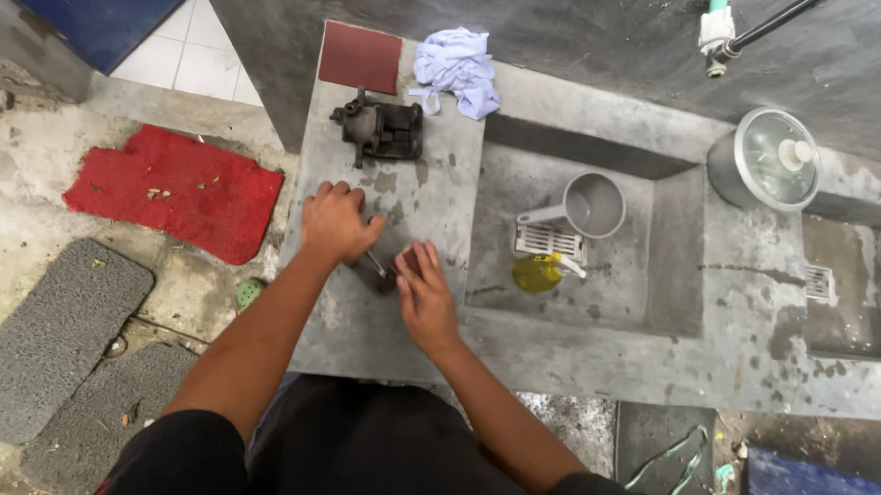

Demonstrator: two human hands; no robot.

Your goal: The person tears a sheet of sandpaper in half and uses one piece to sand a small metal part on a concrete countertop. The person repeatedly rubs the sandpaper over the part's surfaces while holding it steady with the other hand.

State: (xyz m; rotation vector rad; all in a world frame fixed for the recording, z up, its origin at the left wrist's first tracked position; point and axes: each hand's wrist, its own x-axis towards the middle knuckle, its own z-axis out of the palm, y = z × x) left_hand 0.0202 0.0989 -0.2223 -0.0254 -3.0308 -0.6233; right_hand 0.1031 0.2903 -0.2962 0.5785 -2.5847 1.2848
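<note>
- While a concrete counter is being leaned over, a sunken basin is seen to its right.
- A dark metal part is lying at the far end, well apart from the hands.
- A thin metal piece is being gripped by the closed left hand.
- A small dark object is being pressed flat under the right hand, fingers extended, near the counter's middle.
</note>
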